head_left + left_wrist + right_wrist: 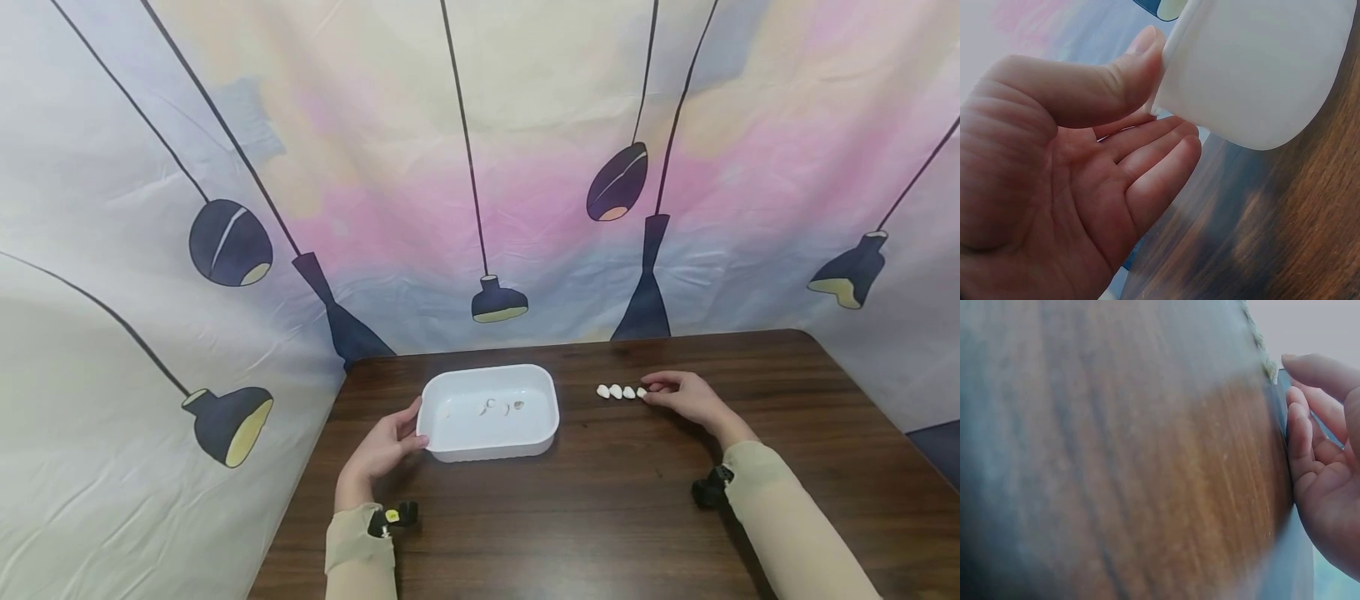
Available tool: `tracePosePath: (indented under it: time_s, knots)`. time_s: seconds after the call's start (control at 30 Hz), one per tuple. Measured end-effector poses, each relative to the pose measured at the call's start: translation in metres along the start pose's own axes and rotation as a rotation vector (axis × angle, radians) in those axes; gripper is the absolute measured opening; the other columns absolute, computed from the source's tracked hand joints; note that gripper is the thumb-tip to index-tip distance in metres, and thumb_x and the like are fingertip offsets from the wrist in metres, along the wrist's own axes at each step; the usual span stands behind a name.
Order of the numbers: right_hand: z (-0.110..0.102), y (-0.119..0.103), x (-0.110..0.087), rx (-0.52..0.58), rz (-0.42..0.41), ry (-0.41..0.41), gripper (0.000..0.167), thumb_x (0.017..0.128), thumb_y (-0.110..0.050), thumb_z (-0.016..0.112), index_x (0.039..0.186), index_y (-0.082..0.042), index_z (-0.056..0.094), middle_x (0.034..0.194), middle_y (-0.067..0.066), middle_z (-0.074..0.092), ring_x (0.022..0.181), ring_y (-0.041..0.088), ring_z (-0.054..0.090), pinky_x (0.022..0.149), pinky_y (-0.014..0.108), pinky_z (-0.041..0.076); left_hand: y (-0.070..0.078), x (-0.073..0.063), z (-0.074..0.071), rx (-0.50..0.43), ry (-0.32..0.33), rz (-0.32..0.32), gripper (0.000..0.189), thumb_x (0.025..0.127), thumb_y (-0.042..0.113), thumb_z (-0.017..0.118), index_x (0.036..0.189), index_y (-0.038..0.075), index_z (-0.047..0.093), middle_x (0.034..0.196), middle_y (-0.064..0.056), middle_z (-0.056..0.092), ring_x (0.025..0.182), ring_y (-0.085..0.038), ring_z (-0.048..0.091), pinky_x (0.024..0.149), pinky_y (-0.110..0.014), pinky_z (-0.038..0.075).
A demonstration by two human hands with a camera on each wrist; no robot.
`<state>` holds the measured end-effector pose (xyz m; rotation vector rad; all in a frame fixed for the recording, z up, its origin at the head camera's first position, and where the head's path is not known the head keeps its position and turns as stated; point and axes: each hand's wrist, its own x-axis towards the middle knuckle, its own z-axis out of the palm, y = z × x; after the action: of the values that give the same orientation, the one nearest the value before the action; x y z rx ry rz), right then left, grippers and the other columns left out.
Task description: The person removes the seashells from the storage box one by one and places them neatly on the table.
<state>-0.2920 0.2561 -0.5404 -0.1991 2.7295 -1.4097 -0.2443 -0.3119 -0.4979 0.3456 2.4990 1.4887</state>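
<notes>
A white rectangular dish (491, 446) with rounded corners is at the middle of the table, a few small whitish and brownish bits on its bottom. My left hand (382, 446) grips its left end. In the left wrist view the thumb (1129, 75) presses the rim of the dish (1260, 75), and the other fingers lie around and below the edge. Right of the dish, several small white shell-like pieces (616, 392) form a short row. My right hand (690, 397) has its thumb and fingertips at the rightmost piece (641, 392), pinching it.
The dark wooden table (525, 533) ends at the back against a hanging cloth (555, 100) printed with lamps. Black wrist cameras are strapped on both sleeves. In the right wrist view, wood grain (1147, 456) fills most of the picture.
</notes>
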Motion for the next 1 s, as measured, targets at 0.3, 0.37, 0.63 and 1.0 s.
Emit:
tracePosePath:
  time_s: [0.3, 0.37, 0.63, 1.0]
  knots:
    - [0.007, -0.011, -0.001, 0.024, -0.017, 0.107, 0.046, 0.107, -0.038, 0.068, 0.137, -0.002, 0.071, 0.141, 0.023, 0.066, 0.124, 0.039, 0.062, 0.096, 0.044, 0.052, 0.0, 0.002, -0.004, -0.005, -0.006, 0.004, 0.08, 0.099, 0.008, 0.076, 0.164, -0.005, 0.031, 0.171, -0.02, 0.03, 0.15, -0.039, 0.043, 0.115, -0.044, 0.043]
    - [0.013, -0.019, 0.001, 0.037, -0.023, 0.144, 0.046, 0.107, -0.04, 0.067, 0.135, -0.004, 0.072, 0.137, 0.022, 0.068, 0.12, 0.038, 0.063, 0.094, 0.043, 0.052, 0.001, 0.003, -0.006, 0.005, -0.003, 0.007, 0.08, 0.099, 0.008, 0.076, 0.164, -0.005, 0.032, 0.17, -0.021, 0.03, 0.15, -0.04, 0.043, 0.115, -0.044, 0.043]
    - [0.044, -0.069, 0.012, 0.138, -0.12, 0.191, 0.042, 0.107, -0.036, 0.069, 0.133, -0.003, 0.074, 0.126, 0.015, 0.074, 0.108, 0.027, 0.065, 0.086, 0.035, 0.054, 0.005, 0.003, -0.006, -0.009, -0.02, 0.013, 0.08, 0.1, 0.01, 0.076, 0.164, -0.005, 0.031, 0.171, -0.022, 0.03, 0.15, -0.041, 0.043, 0.115, -0.047, 0.042]
    - [0.109, -0.136, 0.026, 0.218, -0.198, 0.046, 0.03, 0.104, -0.029, 0.073, 0.126, -0.01, 0.078, 0.123, 0.007, 0.076, 0.111, 0.026, 0.07, 0.097, 0.045, 0.058, 0.001, 0.002, -0.001, -0.014, -0.01, -0.01, 0.08, 0.099, 0.009, 0.076, 0.164, -0.004, 0.032, 0.17, -0.021, 0.031, 0.15, -0.04, 0.044, 0.116, -0.047, 0.043]
